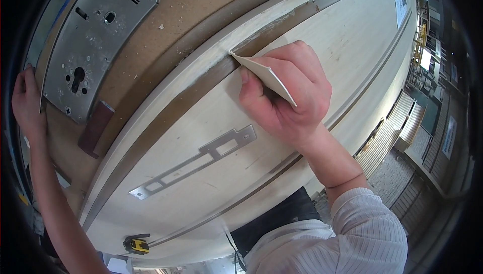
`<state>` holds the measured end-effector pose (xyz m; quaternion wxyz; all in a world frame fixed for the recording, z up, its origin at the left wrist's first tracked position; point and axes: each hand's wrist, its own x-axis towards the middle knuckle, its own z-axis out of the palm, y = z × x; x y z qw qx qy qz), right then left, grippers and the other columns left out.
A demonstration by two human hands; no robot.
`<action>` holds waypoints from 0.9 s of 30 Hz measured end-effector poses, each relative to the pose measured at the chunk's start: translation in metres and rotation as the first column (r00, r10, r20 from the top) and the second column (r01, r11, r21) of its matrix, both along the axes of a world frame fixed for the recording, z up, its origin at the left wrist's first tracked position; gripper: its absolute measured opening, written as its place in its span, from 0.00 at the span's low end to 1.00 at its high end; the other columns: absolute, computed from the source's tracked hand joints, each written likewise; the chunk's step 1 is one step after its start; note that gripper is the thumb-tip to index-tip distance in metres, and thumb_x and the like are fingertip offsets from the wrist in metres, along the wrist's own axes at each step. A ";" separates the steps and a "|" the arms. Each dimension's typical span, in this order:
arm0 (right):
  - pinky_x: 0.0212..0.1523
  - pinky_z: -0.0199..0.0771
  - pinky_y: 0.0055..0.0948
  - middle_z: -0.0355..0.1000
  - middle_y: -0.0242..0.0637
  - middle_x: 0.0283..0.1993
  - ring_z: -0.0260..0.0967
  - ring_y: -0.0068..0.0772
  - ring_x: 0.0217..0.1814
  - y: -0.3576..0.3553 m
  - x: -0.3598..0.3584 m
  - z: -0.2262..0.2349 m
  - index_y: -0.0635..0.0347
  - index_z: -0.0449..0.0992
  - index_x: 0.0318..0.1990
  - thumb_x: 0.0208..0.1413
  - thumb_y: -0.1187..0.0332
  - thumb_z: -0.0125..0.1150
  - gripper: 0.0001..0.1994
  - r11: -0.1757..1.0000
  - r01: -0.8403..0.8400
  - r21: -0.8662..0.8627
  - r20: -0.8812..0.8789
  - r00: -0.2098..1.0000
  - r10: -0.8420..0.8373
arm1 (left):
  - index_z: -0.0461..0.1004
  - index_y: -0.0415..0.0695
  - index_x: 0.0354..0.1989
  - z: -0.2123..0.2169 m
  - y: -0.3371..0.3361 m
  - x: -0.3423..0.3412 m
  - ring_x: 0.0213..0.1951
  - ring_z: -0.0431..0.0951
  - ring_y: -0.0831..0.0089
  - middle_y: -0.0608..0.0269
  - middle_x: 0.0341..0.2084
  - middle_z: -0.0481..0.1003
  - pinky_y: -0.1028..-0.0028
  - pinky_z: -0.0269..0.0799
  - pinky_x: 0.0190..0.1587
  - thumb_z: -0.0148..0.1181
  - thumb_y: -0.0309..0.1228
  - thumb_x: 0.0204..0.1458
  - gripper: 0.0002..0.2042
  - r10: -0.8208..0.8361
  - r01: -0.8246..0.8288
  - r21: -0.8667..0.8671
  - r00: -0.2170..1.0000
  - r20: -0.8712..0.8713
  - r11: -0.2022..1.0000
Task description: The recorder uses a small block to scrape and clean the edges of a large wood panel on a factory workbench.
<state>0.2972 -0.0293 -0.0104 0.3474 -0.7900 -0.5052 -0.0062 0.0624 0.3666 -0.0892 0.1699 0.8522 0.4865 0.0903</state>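
Note:
My right hand (289, 93) grips a thin white scraper card (264, 75), its corner pressed into the brown groove (201, 85) of a pale wooden door panel (347, 37), where whitish filler is smeared. My left hand (26, 105) rests on the far left edge of the work, beside a grey metal lock case (93, 32) lying on a brown board (201, 2). Its fingers curl over the edge; nothing is seen held in it.
A metal strike plate (193, 163) lies on the panel near me. A dark red sanding block (95, 128) sits on the brown board below the lock case. A yellow tape measure (136, 245) lies at the panel's near edge. Stacked panels and shelving stand at the right.

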 end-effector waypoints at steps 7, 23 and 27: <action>0.25 0.64 0.24 0.72 0.36 0.27 0.66 0.31 0.25 0.002 -0.004 0.000 0.63 0.79 0.31 0.36 0.81 0.67 0.10 1.000 -0.010 0.003 -0.005 1.000 0.010 | 0.77 0.43 0.43 0.000 -0.001 0.002 0.34 0.74 0.69 0.57 0.31 0.77 0.73 0.67 0.45 0.51 0.49 0.60 0.20 -0.011 0.011 0.034 1.000 -0.004 0.999; 0.25 0.60 0.26 0.71 0.35 0.26 0.64 0.30 0.24 0.008 -0.018 0.001 0.62 0.80 0.31 0.34 0.82 0.67 0.12 0.999 -0.040 -0.013 -0.028 0.999 0.040 | 0.77 0.42 0.41 -0.001 0.000 0.003 0.34 0.74 0.71 0.59 0.30 0.77 0.73 0.67 0.44 0.52 0.49 0.60 0.21 -0.002 0.002 0.007 1.000 0.003 1.000; 0.25 0.60 0.26 0.71 0.34 0.26 0.64 0.30 0.24 0.010 -0.021 0.000 0.61 0.80 0.31 0.34 0.82 0.66 0.12 0.998 -0.057 -0.009 -0.028 0.998 0.057 | 0.77 0.42 0.43 -0.004 0.004 0.000 0.36 0.75 0.69 0.57 0.32 0.78 0.73 0.67 0.45 0.52 0.50 0.60 0.22 -0.041 0.041 -0.002 0.999 0.030 0.999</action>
